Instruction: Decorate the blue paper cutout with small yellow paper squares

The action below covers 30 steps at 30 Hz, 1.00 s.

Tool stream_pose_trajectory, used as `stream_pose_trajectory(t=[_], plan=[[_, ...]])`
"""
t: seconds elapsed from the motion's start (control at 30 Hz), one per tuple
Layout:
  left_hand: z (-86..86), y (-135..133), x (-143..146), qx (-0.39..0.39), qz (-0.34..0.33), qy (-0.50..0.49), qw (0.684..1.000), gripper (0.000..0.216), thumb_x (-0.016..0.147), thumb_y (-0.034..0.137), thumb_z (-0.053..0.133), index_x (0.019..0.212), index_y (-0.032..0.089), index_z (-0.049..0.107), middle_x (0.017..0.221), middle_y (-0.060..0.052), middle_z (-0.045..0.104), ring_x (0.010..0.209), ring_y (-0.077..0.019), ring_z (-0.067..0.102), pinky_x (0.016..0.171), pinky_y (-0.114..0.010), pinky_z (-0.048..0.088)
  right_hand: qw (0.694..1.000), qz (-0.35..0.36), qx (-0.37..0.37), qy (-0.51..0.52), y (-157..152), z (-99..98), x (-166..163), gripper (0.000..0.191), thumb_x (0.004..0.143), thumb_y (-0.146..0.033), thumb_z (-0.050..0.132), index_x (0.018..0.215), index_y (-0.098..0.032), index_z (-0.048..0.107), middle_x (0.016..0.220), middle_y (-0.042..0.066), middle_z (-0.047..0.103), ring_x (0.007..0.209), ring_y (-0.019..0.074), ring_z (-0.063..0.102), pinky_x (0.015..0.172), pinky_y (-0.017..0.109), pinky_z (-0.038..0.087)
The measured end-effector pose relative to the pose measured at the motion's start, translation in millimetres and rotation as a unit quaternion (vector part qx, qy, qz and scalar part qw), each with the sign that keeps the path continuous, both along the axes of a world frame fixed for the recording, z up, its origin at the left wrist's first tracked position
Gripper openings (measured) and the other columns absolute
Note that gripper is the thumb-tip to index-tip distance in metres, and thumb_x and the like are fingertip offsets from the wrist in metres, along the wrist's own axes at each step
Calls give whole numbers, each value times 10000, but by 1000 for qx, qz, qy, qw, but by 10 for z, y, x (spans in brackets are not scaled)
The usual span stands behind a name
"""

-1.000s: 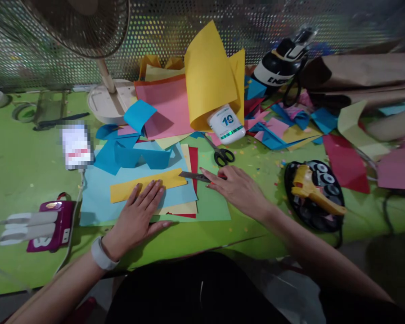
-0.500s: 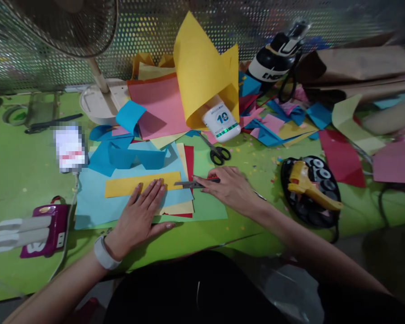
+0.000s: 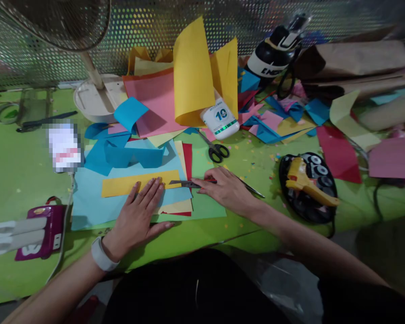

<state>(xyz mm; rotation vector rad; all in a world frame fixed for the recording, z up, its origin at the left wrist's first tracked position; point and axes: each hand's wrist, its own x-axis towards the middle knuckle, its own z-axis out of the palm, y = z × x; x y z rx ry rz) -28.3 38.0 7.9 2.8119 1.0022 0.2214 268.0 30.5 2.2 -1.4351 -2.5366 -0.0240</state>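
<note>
My left hand [image 3: 138,216] lies flat with fingers spread, its fingertips pressing on the lower edge of a yellow paper strip [image 3: 116,186]. The strip rests on a light blue sheet [image 3: 94,211], which tops a stack of coloured papers. In my right hand [image 3: 224,188] is a utility knife [image 3: 189,183], its long blade pointing left over the strip's right end. Whether the blade touches the paper, I cannot tell. Just behind the strip stands a folded blue paper cutout [image 3: 135,155]. Black-handled scissors [image 3: 218,153] lie behind my right hand.
A yellow tool [image 3: 300,180] lies on a black tray [image 3: 285,198] at right. Tweezers [image 3: 253,186] are beside my right wrist. Behind are a white bottle [image 3: 221,117], rolled yellow paper [image 3: 192,85], a fan base [image 3: 87,101] and paper scraps. A phone [image 3: 65,146] and purple power strip [image 3: 50,229] sit left.
The knife blade has moved slightly left over the yellow strip, with my right hand. My left hand stays in place on the paper. The whole view has shifted a little.
</note>
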Motion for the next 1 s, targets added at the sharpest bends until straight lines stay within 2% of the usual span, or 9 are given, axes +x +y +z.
stream_pose_trajectory(t=[0.23, 0.4, 0.57, 0.73, 1.0], plan=[[-18, -7, 2, 0, 3, 5, 1000, 917, 884, 666, 430, 1548, 182, 25, 1595, -125, 221, 1476, -276, 177, 1203, -496, 92, 1000, -23, 10, 15, -25, 13, -14, 290, 916, -321, 601, 1196, -316, 675, 1054, 87, 632, 951, 229, 554, 777, 355, 440], [-19, -2, 2, 4, 1, 10, 1000, 920, 884, 669, 425, 1548, 173, 25, 1594, -126, 224, 1478, -274, 172, 1201, -498, 96, 1000, -6, 25, 14, -32, 17, -21, 274, 946, -307, 564, 1196, -319, 673, 950, 64, 669, 863, 197, 564, 739, 339, 405], [-16, 1, 3, 2, 2, 14, 1000, 891, 887, 668, 419, 1548, 194, 57, 1597, -118, 219, 1476, -274, 177, 1200, -497, 98, 999, 4, 39, 16, -24, 11, -44, 272, 971, -292, 517, 1186, -336, 678, 946, 54, 678, 838, 187, 556, 723, 330, 372], [-28, 2, -1, 5, 2, 6, 1000, 887, 885, 672, 415, 1549, 194, 74, 1595, -119, 226, 1472, -282, 191, 1201, -495, 91, 999, 2, 26, 33, -18, -6, -68, 270, 968, -269, 523, 1173, -337, 684, 938, 53, 668, 832, 186, 540, 718, 323, 355], [-38, 7, -6, 19, -3, 0, 1000, 901, 874, 680, 432, 1549, 186, 97, 1585, -123, 255, 1467, -282, 210, 1204, -486, 95, 997, 11, 53, 47, -5, 19, -76, 242, 952, -250, 555, 1137, -304, 701, 905, 48, 659, 812, 181, 523, 688, 323, 335]])
